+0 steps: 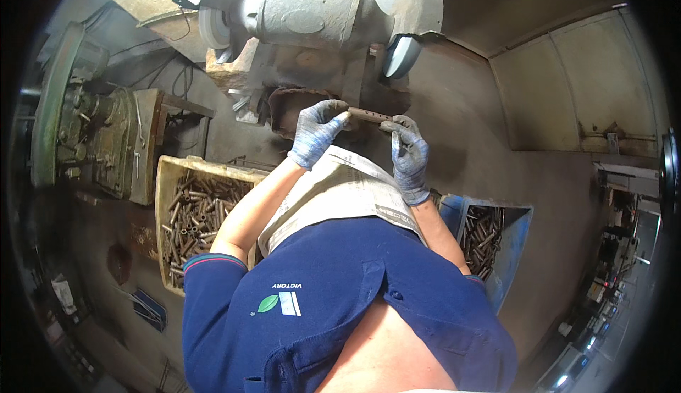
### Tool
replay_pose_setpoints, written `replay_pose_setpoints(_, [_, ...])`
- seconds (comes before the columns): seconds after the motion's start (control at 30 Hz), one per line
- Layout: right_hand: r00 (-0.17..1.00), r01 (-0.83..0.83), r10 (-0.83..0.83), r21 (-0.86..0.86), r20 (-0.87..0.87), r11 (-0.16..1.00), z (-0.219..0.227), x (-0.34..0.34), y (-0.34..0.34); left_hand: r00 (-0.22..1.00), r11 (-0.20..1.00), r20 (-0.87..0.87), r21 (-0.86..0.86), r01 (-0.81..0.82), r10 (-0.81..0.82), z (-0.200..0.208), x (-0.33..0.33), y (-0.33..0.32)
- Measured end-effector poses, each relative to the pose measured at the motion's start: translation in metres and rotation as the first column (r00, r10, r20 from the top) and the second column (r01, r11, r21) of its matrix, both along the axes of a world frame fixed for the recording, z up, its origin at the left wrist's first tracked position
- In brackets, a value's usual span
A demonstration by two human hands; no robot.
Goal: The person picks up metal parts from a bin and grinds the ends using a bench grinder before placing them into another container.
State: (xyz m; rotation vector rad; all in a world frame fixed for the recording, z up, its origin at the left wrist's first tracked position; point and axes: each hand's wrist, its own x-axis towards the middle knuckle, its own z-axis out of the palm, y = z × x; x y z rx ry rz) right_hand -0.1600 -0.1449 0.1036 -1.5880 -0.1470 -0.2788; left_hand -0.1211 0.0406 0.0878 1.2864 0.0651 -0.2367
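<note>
Between my two gloved hands is a short brown metal tube point(369, 115) with a row of small holes along its side. My left hand point(318, 129) pinches its left end between thumb and fingers. At the tube's right end, my right hand point(409, 153) grips with thumb and fingertips. Both gloves are blue-grey, with darkened fingers. The tube is held roughly level in front of me, below a grey bench grinder point(312, 13). The grinder's right wheel point(403, 57) stands apart from the tube, up and to the right.
A yellowish bin point(164, 201) full of similar metal tubes stands at my left. A blue bin point(516, 244) with more tubes is at my right. Greenish machinery point(106, 134) stands further left. A pale sheet point(340, 180) covers my lap. Metal panels point(560, 88) rise at the far right.
</note>
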Motion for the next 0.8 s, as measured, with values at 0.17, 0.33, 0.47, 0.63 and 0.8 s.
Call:
replay_pose_setpoints(0.17, [0.997, 0.033, -0.034, -0.011, -0.065, 0.999, -0.001, 0.003, -0.004, 0.997, 1.0, 0.072, -0.018, 0.014, -0.013, -0.012, 0.015, -0.013])
replay_pose_setpoints(0.33, [0.993, 0.073, -0.06, 0.125, -0.105, 0.989, -0.009, 0.008, -0.006, 0.988, 0.976, -0.079, -0.18, 0.118, -0.134, -0.014, 0.034, -0.016])
replay_pose_setpoints(0.47, [0.986, 0.153, -0.162, -0.169, -0.043, 0.974, -0.023, 0.018, -0.017, 0.989, 0.985, -0.054, -0.119, 0.127, -0.135, -0.021, 0.047, -0.027])
replay_pose_setpoints(0.63, [0.987, 0.151, -0.159, -0.236, -0.016, 0.96, -0.034, 0.036, -0.032, 0.993, 0.99, -0.048, 0.086, 0.109, -0.106, -0.032, 0.07, -0.043])
replay_pose_setpoints(0.8, [0.983, 0.17, -0.176, -0.104, -0.057, 0.98, -0.053, 0.06, -0.05, 0.983, 0.998, -0.181, -0.055, 0.015, -0.025, -0.034, 0.084, -0.067])
